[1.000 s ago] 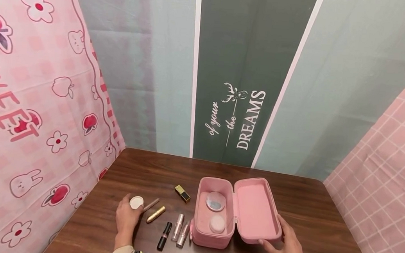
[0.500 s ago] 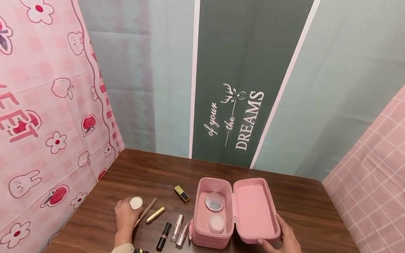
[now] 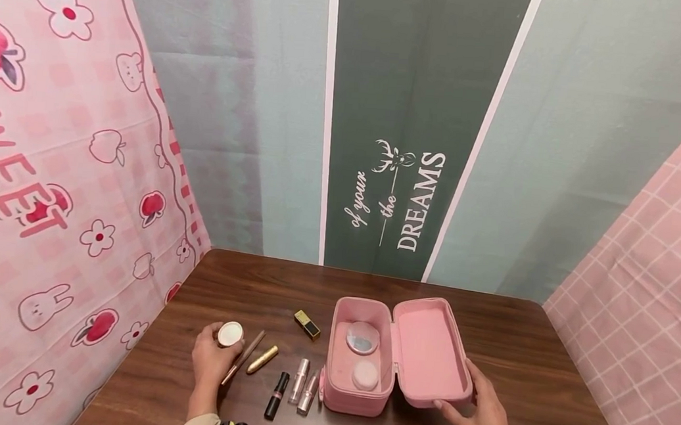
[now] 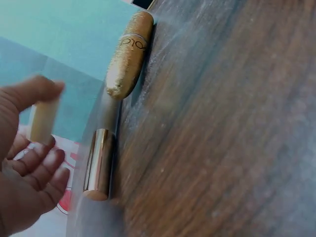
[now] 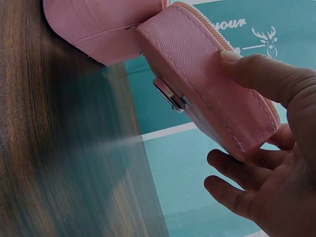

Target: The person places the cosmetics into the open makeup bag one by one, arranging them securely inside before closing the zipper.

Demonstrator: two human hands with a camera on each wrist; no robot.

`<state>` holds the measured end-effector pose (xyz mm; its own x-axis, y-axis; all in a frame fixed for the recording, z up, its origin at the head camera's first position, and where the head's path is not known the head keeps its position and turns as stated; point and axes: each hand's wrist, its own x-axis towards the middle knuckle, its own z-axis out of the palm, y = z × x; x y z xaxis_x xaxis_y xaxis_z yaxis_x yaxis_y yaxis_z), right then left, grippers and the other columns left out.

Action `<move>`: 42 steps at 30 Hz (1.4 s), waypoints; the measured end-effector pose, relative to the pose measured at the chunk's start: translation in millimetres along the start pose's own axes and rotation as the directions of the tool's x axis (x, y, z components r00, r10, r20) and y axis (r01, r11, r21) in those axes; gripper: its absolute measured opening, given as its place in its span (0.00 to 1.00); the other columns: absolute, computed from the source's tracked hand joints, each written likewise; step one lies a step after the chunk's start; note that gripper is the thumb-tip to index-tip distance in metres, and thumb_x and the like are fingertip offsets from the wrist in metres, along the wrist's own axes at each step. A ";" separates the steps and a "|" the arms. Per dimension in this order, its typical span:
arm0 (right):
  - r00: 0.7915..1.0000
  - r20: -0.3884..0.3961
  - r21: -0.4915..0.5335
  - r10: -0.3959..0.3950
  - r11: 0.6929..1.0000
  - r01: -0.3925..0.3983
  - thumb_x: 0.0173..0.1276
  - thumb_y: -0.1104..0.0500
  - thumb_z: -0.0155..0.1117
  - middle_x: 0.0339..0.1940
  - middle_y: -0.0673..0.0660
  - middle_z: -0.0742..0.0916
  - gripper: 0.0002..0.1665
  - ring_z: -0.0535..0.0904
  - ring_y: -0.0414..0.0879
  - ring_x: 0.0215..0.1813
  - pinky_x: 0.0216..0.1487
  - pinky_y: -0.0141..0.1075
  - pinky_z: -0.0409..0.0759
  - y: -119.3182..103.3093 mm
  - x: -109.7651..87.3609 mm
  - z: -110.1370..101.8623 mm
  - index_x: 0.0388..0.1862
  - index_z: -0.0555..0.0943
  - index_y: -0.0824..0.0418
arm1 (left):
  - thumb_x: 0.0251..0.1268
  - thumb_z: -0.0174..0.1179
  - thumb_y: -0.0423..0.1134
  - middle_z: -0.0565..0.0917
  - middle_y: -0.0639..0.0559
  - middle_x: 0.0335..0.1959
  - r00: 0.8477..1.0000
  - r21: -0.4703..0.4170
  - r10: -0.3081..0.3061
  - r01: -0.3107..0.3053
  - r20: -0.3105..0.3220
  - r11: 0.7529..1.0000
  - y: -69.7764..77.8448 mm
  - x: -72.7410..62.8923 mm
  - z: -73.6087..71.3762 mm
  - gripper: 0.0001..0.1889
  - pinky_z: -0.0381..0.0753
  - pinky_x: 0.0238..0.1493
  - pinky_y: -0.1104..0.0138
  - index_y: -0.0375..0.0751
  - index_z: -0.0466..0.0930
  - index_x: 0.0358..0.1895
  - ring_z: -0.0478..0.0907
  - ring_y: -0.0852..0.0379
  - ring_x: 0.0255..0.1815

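Observation:
My left hand (image 3: pixel 209 360) pinches a small round white cosmetic jar (image 3: pixel 230 334) between thumb and fingers. In the left wrist view the jar (image 4: pixel 43 121) shows its cream side, held off the table. Just right of that hand lie a thin brown makeup pencil (image 3: pixel 244 357) and a gold bullet-shaped tube (image 3: pixel 262 360). A pink makeup case (image 3: pixel 357 403) stands with its lid (image 3: pixel 431 350) swung out to the right. My right hand (image 3: pixel 483 417) grips the lid's outer corner, thumb on the near side. Inside the case are a round clear-topped compact (image 3: pixel 363 338) and a round pale-pink puff-like piece (image 3: pixel 366 375).
A black tube (image 3: pixel 277 396) and two pinkish lipsticks, one silvery-capped (image 3: pixel 300 381) and one beside it (image 3: pixel 308 394), lie left of the case. Farther back is a black-and-gold lipstick (image 3: pixel 307 325). Cloth hangings border the wooden table (image 3: pixel 487 321) behind and at both sides.
My left hand has raised the white jar slightly. The brown pencil, earlier partly hidden by the hand, now lies turned more steeply and fully in sight. My right hand keeps its hold on the lid.

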<state>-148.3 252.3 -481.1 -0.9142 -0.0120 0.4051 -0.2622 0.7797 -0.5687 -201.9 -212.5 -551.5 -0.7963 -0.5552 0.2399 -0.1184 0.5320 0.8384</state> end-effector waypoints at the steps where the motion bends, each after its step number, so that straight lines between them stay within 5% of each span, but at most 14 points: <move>1: 1.000 -0.004 -0.004 -0.002 1.000 0.002 0.40 0.55 0.80 0.50 0.68 0.77 0.53 0.74 0.50 0.40 0.35 0.42 0.76 0.2 -0.3 0.2 0.63 0.63 0.71 | 0.37 0.75 0.35 0.75 0.36 0.37 1.000 -0.024 0.008 -0.009 -0.021 1.000 1.3 -0.8 -0.2 0.30 0.67 0.40 0.52 0.29 0.74 0.48 0.73 0.41 0.39; 7: 1.000 -0.023 -0.022 -0.008 1.000 0.008 0.39 0.56 0.81 0.49 0.66 0.77 0.54 0.73 0.48 0.39 0.34 0.40 0.75 0.8 -1.4 1.0 0.63 0.64 0.71 | 0.29 0.79 0.38 0.74 0.44 0.32 0.988 -0.084 0.084 -0.095 -0.129 0.992 5.2 -3.1 1.1 0.29 0.67 0.35 0.63 0.33 0.79 0.41 0.73 0.50 0.33; 15: 1.000 -0.018 -0.018 0.000 1.000 0.000 0.40 0.55 0.81 0.49 0.67 0.78 0.54 0.73 0.49 0.39 0.34 0.40 0.75 0.1 -2.0 2.2 0.63 0.64 0.71 | 0.30 0.79 0.38 0.74 0.45 0.31 0.987 -0.090 0.106 -0.118 -0.122 0.989 6.5 -3.1 2.5 0.27 0.66 0.34 0.66 0.33 0.80 0.41 0.72 0.52 0.32; 26: 1.000 -0.006 -0.007 -0.007 1.000 0.007 0.40 0.54 0.80 0.51 0.69 0.76 0.54 0.75 0.53 0.42 0.36 0.47 0.76 -1.5 0.2 0.6 0.63 0.63 0.72 | 0.39 0.75 0.41 0.76 0.40 0.37 0.993 0.030 0.082 -0.084 0.081 0.996 41.1 -10.6 -9.5 0.28 0.71 0.37 0.55 0.32 0.77 0.46 0.75 0.46 0.37; 42: 1.000 0.005 0.000 -0.003 1.000 0.003 0.40 0.54 0.81 0.51 0.70 0.76 0.54 0.76 0.56 0.44 0.37 0.44 0.76 -1.8 2.1 -1.9 0.63 0.64 0.72 | 0.36 0.72 0.35 0.81 0.37 0.38 0.958 0.108 0.088 -0.121 0.273 0.987 73.2 -6.8 -22.9 0.26 0.71 0.36 0.51 0.29 0.78 0.44 0.76 0.41 0.37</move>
<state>-149.2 252.0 -477.8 -0.9151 -0.0174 0.4028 -0.2646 0.7796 -0.5675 -191.6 -184.4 -480.5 -0.9351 -0.3108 0.1703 -0.0839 0.6612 0.7455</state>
